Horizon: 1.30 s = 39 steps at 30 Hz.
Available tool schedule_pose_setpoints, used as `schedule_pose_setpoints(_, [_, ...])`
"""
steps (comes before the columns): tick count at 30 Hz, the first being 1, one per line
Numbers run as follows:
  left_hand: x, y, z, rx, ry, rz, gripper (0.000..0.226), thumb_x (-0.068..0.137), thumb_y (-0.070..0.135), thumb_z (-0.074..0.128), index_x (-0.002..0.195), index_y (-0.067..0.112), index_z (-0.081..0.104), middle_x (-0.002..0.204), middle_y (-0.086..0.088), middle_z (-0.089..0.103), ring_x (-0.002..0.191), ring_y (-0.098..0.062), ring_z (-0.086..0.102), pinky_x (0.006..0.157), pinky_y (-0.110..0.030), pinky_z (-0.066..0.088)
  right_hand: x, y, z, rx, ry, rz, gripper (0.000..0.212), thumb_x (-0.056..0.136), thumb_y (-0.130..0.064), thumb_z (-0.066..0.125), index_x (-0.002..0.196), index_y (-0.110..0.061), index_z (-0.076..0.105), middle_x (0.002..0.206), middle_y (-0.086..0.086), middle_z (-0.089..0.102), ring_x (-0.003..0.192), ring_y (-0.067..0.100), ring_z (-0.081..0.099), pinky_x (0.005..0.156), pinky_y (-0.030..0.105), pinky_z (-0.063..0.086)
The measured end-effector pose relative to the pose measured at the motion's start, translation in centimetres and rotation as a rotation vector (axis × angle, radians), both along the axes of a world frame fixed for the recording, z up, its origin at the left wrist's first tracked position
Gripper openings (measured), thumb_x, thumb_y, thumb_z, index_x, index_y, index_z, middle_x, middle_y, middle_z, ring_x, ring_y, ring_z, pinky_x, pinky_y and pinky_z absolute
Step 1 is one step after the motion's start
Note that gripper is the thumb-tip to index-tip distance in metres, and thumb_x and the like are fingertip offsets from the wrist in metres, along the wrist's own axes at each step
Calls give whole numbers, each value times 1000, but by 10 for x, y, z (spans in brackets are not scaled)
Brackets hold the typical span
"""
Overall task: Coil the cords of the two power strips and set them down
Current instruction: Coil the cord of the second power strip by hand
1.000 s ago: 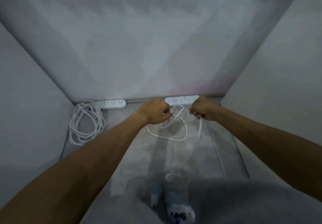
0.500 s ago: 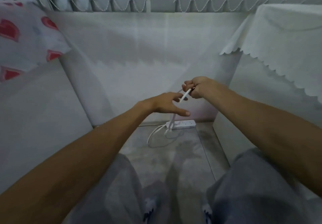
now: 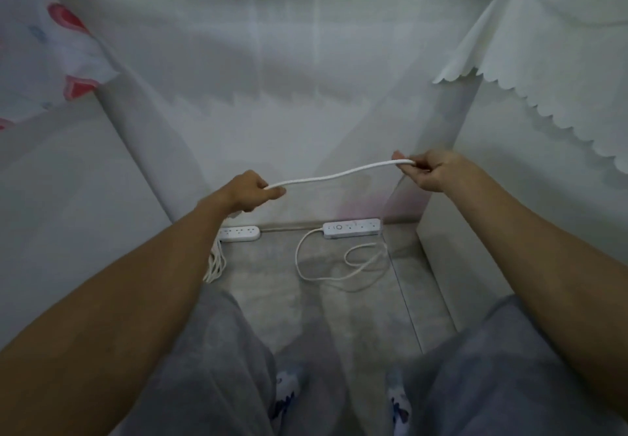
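Both hands have drawn apart since half a second ago, when they nearly touched. Now a span of white cord (image 3: 339,173) sags lightly between them across the centre of the frame. The left hand (image 3: 249,191) curls its fingers round one end of the span and the right hand (image 3: 430,170) pinches the other.

Below centre, the right power strip (image 3: 351,228) lies on the floor (image 3: 265,265) against the wall, with slack loops (image 3: 339,277) in front of it. The left power strip (image 3: 239,233) lies further left, and its coiled bundle (image 3: 215,262) is partly hidden by the forearm.

Likely risks: a harder pull could drag the right power strip, the crossing loops could tighten into a kink, or the pinch could slip.
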<state>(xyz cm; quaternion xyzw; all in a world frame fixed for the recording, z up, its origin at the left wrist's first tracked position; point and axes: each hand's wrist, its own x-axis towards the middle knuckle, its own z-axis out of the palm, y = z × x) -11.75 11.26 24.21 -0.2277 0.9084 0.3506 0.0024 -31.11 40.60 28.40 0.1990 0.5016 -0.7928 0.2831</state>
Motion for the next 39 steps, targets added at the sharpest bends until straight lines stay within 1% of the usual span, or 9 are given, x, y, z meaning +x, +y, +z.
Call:
schedule_pose_setpoints(5, [4, 12, 18, 230, 243, 122, 51, 89, 43, 67, 55, 14, 41, 48, -5, 35, 37, -18, 34, 42, -25, 33, 3, 3, -24, 674, 294, 718, 20, 100, -5, 39, 99, 2, 58, 99, 24, 65, 81, 37, 68, 50, 42, 60])
schedule_pose_setpoints(12, [-7, 49, 63, 928, 393, 111, 37, 90, 36, 60, 60, 22, 43, 47, 7, 23, 38, -11, 20, 45, -22, 25, 13, -3, -35, 685, 305, 1064, 29, 97, 1, 39, 109, -5, 64, 105, 19, 68, 90, 34, 65, 86, 50, 56])
schedule_pose_setpoints(15, [-9, 52, 73, 1208, 481, 151, 33, 93, 31, 54, 62, 20, 47, 44, 9, 23, 37, -9, 20, 43, -21, 24, 11, -7, -36, 749, 427, 1202, 39, 94, 5, 40, 105, -13, 72, 114, 13, 59, 94, 29, 56, 84, 44, 55])
schedule_pose_setpoints(20, [-5, 41, 83, 1549, 775, 283, 29, 90, 23, 45, 63, 15, 48, 42, 9, 26, 34, -8, 22, 43, -21, 25, 28, -20, -52, 746, 536, 1415, 16, 93, -11, 62, 103, -20, 72, 121, 0, 62, 117, 17, 52, 94, 42, 49])
schedule_pose_setpoints(24, [9, 17, 98, 1761, 1107, 273, 25, 87, 18, 47, 63, 12, 50, 40, 7, 28, 33, -9, 27, 44, -20, 29, 40, -29, -84, 881, 615, 1583, 13, 95, -11, 60, 94, -23, 66, 132, 2, 58, 131, 19, 45, 101, 44, 43])
schedule_pose_setpoints(27, [18, -9, 95, 1735, 1337, 419, 31, 98, 19, 46, 73, 6, 59, 43, 6, 39, 35, -10, 39, 48, -20, 38, 45, -30, -104, 898, 688, 1524, 14, 96, -12, 55, 92, -22, 63, 128, 8, 63, 120, 21, 54, 88, 36, 46])
schedule_pose_setpoints(30, [16, -23, 80, 1653, 1310, 463, 10, 91, 6, 53, 84, 6, 60, 57, -1, 57, 44, -12, 53, 48, -21, 45, 50, -35, -110, 768, 793, 1218, 9, 98, -8, 51, 92, -15, 54, 106, 17, 73, 88, 21, 63, 67, 29, 44])
schedule_pose_setpoints(34, [3, -6, 69, 1341, 909, 362, 21, 98, 4, 40, 94, 3, 61, 80, -6, 72, 51, -8, 57, 48, -18, 45, 60, -55, -102, 520, 901, 888, 7, 99, -11, 52, 93, -14, 54, 81, 15, 69, 68, 23, 63, 61, 32, 51])
schedule_pose_setpoints(39, [-16, 36, 49, 691, 463, 260, 28, 85, -1, 44, 105, 3, 63, 70, -9, 66, 43, -15, 48, 47, -25, 38, 66, -80, -85, 510, 1044, 812, 16, 100, -18, 50, 106, -19, 65, 77, 2, 66, 67, 16, 58, 62, 32, 49])
